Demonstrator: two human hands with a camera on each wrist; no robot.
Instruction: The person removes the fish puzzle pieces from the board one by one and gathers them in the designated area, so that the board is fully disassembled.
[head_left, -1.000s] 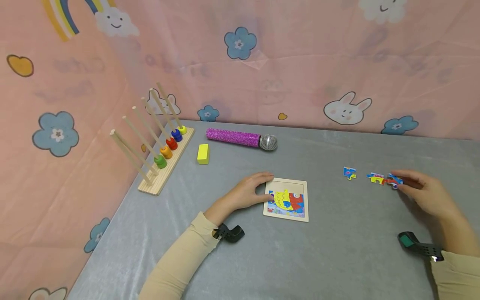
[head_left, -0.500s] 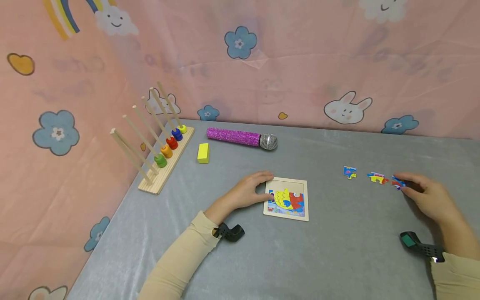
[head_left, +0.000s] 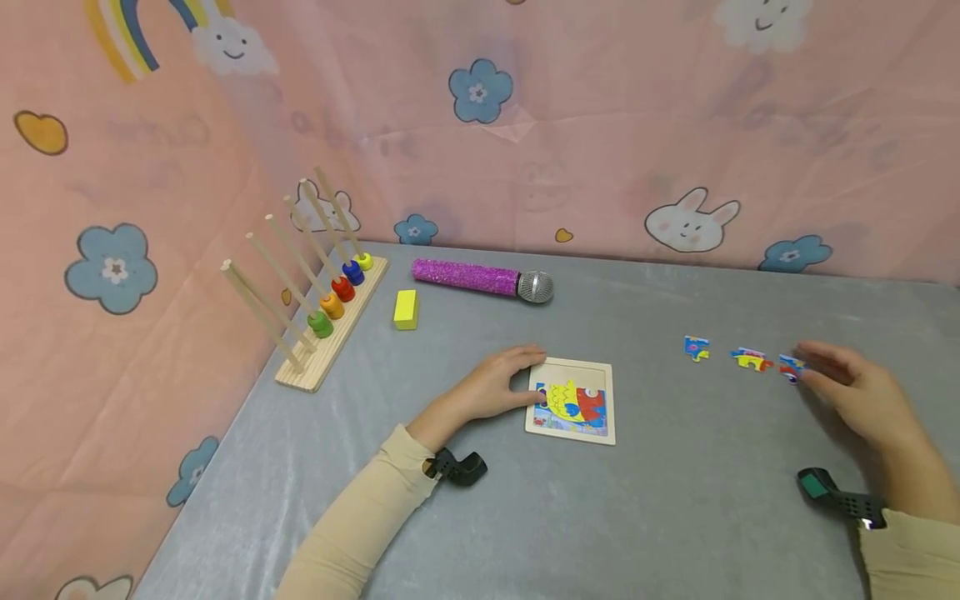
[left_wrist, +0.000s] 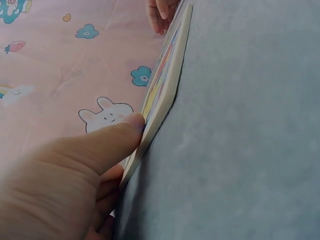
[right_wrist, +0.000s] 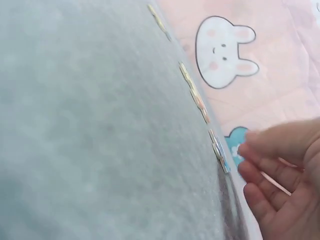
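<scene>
In the head view my left hand holds the upper left corner of a square wooden puzzle board. Its thumb lies over the left edge, as the left wrist view also shows. Part of a yellow and red fish picture fills the frame. On the right, a blue and red jigsaw piece lies flat on the cloth. The fingertips of my right hand are just beside it, bent loosely with thumb and forefinger apart. In the right wrist view a gap shows between this hand and the piece.
Left of the blue and red piece lie yellow and red jigsaw pieces and a blue one. Behind the board is a purple glitter microphone, with a yellow block nearby. A wooden peg stacker with coloured beads stands at the left.
My right hand has drawn the blue and red jigsaw piece slightly rightward, apart from the neighbouring one, and let go of it. The left hand and the board have stayed in place.
</scene>
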